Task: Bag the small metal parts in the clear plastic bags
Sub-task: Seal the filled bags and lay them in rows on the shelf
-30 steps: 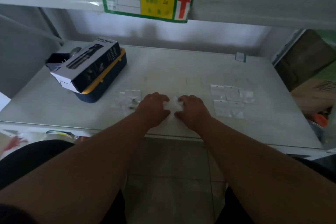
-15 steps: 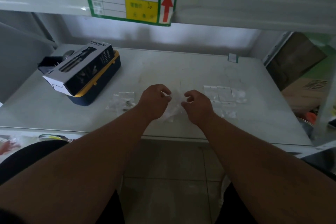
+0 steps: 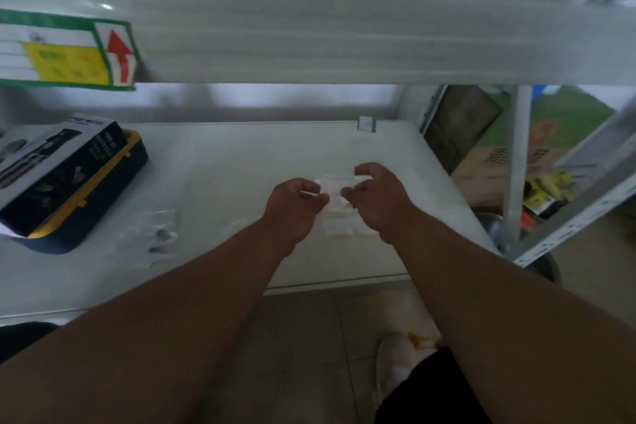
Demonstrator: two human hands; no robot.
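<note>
Above the grey surface (image 3: 241, 162), the left hand (image 3: 292, 206) and right hand (image 3: 378, 200) each pinch one clear bag (image 3: 332, 194) just above the flat pile (image 3: 339, 227); a slack grip could spill any small part inside.

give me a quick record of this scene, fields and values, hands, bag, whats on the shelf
left hand: left hand pinches the left edge of a clear plastic bag
right hand: right hand pinches the bag's right edge
bag: held between both hands above the shelf surface; contents too blurred to tell
filled bags: clear bags with small dark parts, lying left of the arms
other bags: pale bags on the shelf under the hands
box: dark printed box on a navy and yellow case, far left
label: green-bordered sign with red arrow on the shelf edge above
</note>
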